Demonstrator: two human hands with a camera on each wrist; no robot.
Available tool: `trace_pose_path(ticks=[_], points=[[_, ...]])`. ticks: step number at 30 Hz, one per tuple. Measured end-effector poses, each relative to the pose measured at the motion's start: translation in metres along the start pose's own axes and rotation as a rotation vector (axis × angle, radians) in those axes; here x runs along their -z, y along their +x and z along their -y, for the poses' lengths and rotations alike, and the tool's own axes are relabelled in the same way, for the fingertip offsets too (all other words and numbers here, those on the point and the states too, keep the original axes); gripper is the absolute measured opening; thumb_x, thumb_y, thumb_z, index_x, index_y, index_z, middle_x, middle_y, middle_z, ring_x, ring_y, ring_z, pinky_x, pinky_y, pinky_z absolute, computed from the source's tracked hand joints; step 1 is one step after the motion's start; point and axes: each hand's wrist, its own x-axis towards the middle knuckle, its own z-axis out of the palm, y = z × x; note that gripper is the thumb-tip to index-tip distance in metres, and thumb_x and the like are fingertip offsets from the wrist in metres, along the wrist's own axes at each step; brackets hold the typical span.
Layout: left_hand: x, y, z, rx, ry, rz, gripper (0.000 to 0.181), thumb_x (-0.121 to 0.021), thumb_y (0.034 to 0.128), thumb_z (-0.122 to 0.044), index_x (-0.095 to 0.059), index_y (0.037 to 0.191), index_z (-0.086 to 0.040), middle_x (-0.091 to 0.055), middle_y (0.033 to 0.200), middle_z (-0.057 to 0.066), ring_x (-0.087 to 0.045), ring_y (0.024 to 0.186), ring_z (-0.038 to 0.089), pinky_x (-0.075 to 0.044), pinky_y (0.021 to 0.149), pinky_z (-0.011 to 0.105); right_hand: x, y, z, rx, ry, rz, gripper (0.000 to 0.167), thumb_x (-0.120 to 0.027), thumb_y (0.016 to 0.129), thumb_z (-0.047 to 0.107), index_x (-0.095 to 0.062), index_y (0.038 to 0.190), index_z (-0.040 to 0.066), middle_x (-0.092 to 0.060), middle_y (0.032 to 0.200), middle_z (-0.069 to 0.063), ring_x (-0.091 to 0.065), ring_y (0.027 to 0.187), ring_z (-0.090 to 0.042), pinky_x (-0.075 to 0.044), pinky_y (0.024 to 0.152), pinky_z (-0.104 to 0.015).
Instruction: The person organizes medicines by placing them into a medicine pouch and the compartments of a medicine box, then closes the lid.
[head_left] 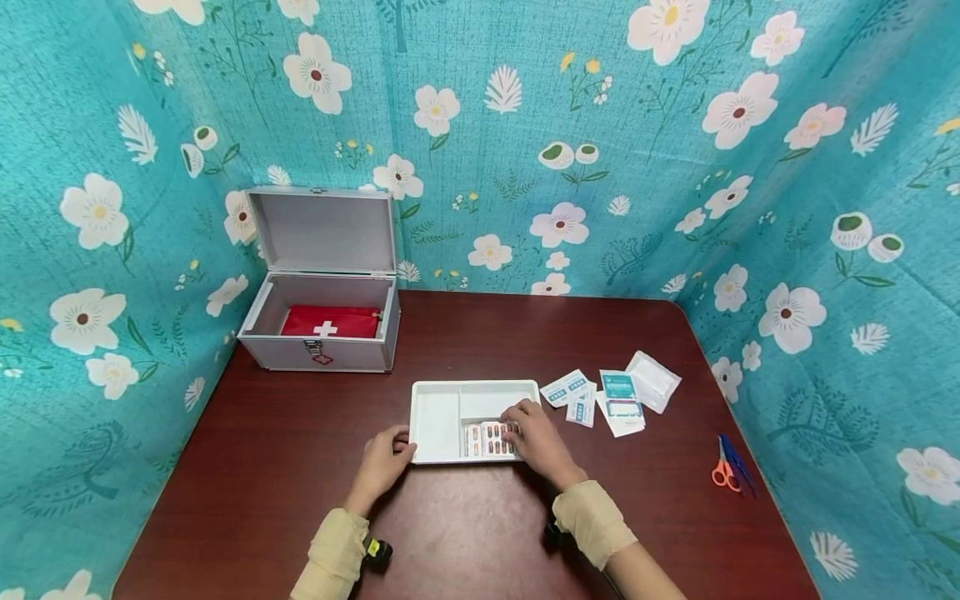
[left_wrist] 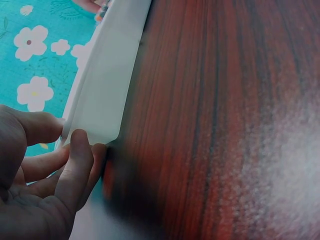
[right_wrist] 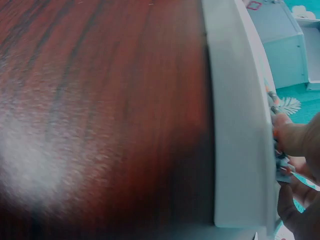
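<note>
A white divided tray (head_left: pixel 437 417) lies at the middle of the table. At its left end my left hand (head_left: pixel 381 460) grips the rim; the left wrist view shows the thumb and fingers of that hand (left_wrist: pixel 55 165) at the tray's corner (left_wrist: pixel 107 75). In the front right compartment are blister packs of capsules (head_left: pixel 495 437). My right hand (head_left: pixel 542 440) reaches into that compartment and pinches a blister pack (right_wrist: pixel 281 162) between thumb and fingers, low behind the tray's front wall (right_wrist: pixel 240 140). The fingers partly cover the packs.
An open metal first-aid box (head_left: pixel 322 357) stands back left, with a red pouch (head_left: pixel 330 322) inside. Right of the tray lie small sachets (head_left: pixel 567 387), teal-and-white packets (head_left: pixel 621 400) and a clear-white package (head_left: pixel 654 380). Orange-handled scissors (head_left: pixel 724 473) and blue tweezers (head_left: pixel 738 463) lie near the right edge.
</note>
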Motion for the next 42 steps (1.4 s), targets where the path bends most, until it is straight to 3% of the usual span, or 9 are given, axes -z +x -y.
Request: trace_pose_path(ticks=[7,14,17,22,26,30,34,38,42], points=[[0.001,0.000,-0.002,0.010,0.005,0.001,0.029,-0.070,0.0872,-0.005,-0.068,0.114,0.007,-0.074,0.097,0.018,-0.072,0.088,0.029,-0.058,0.080,0.040,-0.005,0.000,-0.002,0.077,-0.084,-0.097,0.019,-0.084,0.077,0.016,-0.076,0.094,0.015,-0.060,0.088,-0.001,-0.047,0.083,-0.017,-0.044,0.073,-0.034],[0.002,-0.001,-0.003,0.011,0.015,0.018,0.029,-0.069,0.0881,-0.005,-0.068,0.114,0.007,-0.074,0.098,0.018,-0.072,0.089,0.029,-0.058,0.080,0.041,-0.001,-0.004,-0.006,0.067,0.013,-0.119,0.017,-0.080,0.083,0.014,-0.076,0.100,0.013,-0.062,0.091,-0.003,-0.052,0.086,-0.018,-0.046,0.073,-0.035],[0.001,-0.001,-0.002,0.017,0.014,0.017,0.029,-0.069,0.0883,-0.005,-0.067,0.115,0.006,-0.074,0.098,0.018,-0.072,0.089,0.029,-0.058,0.080,0.041,0.004,-0.008,-0.009,0.002,0.088,-0.146,0.015,-0.077,0.086,0.013,-0.075,0.101,0.010,-0.063,0.094,-0.005,-0.056,0.091,-0.021,-0.048,0.080,-0.040],[0.002,-0.001,-0.002,0.033,0.024,0.014,0.029,-0.070,0.0881,-0.006,-0.068,0.115,0.006,-0.074,0.098,0.017,-0.072,0.089,0.028,-0.058,0.080,0.040,0.016,-0.016,-0.024,-0.124,0.119,-0.175,0.014,-0.075,0.088,0.010,-0.074,0.102,0.010,-0.065,0.095,-0.005,-0.059,0.091,-0.021,-0.050,0.079,-0.041],[0.002,-0.002,-0.002,0.033,0.023,0.010,0.030,-0.070,0.0880,-0.007,-0.068,0.115,0.005,-0.074,0.098,0.017,-0.072,0.089,0.028,-0.058,0.080,0.039,0.026,-0.027,-0.046,-0.176,0.097,-0.209,0.018,-0.077,0.085,0.007,-0.074,0.102,0.008,-0.065,0.094,-0.005,-0.060,0.089,-0.020,-0.050,0.078,-0.041],[0.002,-0.002,-0.001,0.038,0.027,0.016,0.029,-0.070,0.0884,-0.008,-0.068,0.115,0.005,-0.074,0.098,0.016,-0.072,0.089,0.026,-0.058,0.079,0.037,0.039,-0.036,-0.069,-0.173,0.059,-0.242,0.022,-0.079,0.081,0.003,-0.073,0.102,0.005,-0.066,0.093,-0.010,-0.062,0.087,-0.025,-0.049,0.076,-0.044],[0.003,-0.002,-0.001,0.029,0.024,0.009,0.029,-0.070,0.0879,-0.006,-0.068,0.114,0.005,-0.074,0.097,0.016,-0.072,0.088,0.026,-0.058,0.079,0.037,0.054,-0.037,-0.090,-0.184,0.026,-0.225,0.024,-0.077,0.081,0.002,-0.071,0.104,0.001,-0.068,0.095,-0.016,-0.063,0.086,-0.031,-0.049,0.075,-0.047],[0.002,-0.001,-0.001,0.020,0.028,0.007,0.028,-0.070,0.0876,-0.007,-0.069,0.113,0.004,-0.075,0.095,0.015,-0.072,0.087,0.025,-0.058,0.078,0.036,0.071,-0.034,-0.115,-0.268,-0.022,-0.201,0.027,-0.074,0.082,0.003,-0.069,0.108,-0.003,-0.067,0.104,-0.024,-0.063,0.095,-0.040,-0.049,0.083,-0.054],[-0.001,0.000,0.000,0.016,0.026,0.014,0.027,-0.070,0.0875,-0.006,-0.069,0.113,0.003,-0.075,0.095,0.014,-0.072,0.086,0.024,-0.058,0.078,0.034,0.091,-0.032,-0.143,-0.404,-0.078,-0.203,0.033,-0.073,0.083,0.006,-0.066,0.112,-0.008,-0.062,0.110,-0.033,-0.058,0.104,-0.050,-0.046,0.090,-0.060]])
